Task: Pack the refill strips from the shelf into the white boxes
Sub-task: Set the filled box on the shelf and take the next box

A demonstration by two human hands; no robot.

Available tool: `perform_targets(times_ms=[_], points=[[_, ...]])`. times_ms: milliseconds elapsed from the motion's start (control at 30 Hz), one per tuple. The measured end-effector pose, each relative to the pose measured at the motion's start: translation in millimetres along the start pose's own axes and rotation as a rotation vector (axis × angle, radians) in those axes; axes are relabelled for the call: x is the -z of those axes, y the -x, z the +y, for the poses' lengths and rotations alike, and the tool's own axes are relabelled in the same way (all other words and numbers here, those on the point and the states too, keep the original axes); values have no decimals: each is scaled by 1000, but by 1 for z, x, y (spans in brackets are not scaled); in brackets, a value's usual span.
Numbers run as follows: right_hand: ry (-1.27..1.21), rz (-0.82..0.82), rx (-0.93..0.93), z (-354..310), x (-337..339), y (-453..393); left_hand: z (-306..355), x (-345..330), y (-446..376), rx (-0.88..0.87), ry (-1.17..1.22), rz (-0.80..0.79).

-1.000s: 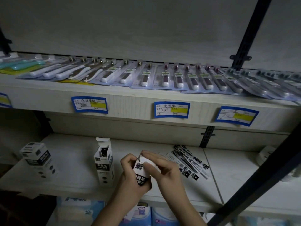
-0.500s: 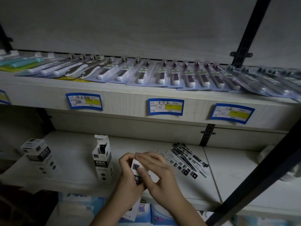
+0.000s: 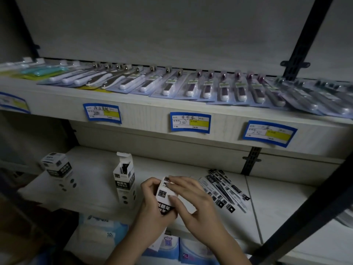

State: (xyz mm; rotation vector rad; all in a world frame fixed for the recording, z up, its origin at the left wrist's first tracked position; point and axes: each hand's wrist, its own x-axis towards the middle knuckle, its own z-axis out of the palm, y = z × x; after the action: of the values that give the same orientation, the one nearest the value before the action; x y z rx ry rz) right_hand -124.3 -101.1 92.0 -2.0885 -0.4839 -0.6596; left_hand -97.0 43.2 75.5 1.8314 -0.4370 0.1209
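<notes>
Gripping a small white box (image 3: 165,197) from its left side and underneath, the left hand (image 3: 152,205) holds it tilted just above the front of the lower shelf (image 3: 282,203). The right hand (image 3: 193,201) lies over the box's top and right side, its fingers (image 3: 177,181) pressed flat on the top end and its thumb against the printed face; whether the top flap is fully down cannot be told. Both hands are thus closed on this one box.

Just to the right of the hands, a fan of black-and-white refill strips (image 3: 225,188) lies flat on the shelf, apart from the box. To the left stands a second white box (image 3: 124,180), upright with its lid flap raised and dark contents showing in its mouth. Farther left, near the shelf's end, a third box (image 3: 57,167) sits closed and tilted.

On the upper shelf (image 3: 149,113) a row of blister-packed items (image 3: 206,87) lies side by side, and blue-and-yellow price labels (image 3: 190,122) are stuck along its front edge. Blue packages (image 3: 193,253) show below the lower shelf.
</notes>
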Motion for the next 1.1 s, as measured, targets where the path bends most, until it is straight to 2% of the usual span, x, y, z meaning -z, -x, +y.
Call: perform_targets(times_ms=[167, 367, 500, 733, 933, 1100], points=[[-66, 18, -78, 5, 13, 1, 2, 9, 3, 68, -14, 55], [-268, 79, -354, 11, 17, 3, 1, 36, 5, 184, -14, 90], [-298, 115, -456, 9, 5, 3, -8, 58, 3, 191, 4, 114], [-262, 163, -572, 0, -60, -2, -42, 111, 1, 141, 9, 60], [-256, 243, -600, -36, -126, -20, -63, 180, -10, 122, -11, -22], [-212, 282, -582, -65, -148, -37, -60, 225, -33, 93, -34, -37]])
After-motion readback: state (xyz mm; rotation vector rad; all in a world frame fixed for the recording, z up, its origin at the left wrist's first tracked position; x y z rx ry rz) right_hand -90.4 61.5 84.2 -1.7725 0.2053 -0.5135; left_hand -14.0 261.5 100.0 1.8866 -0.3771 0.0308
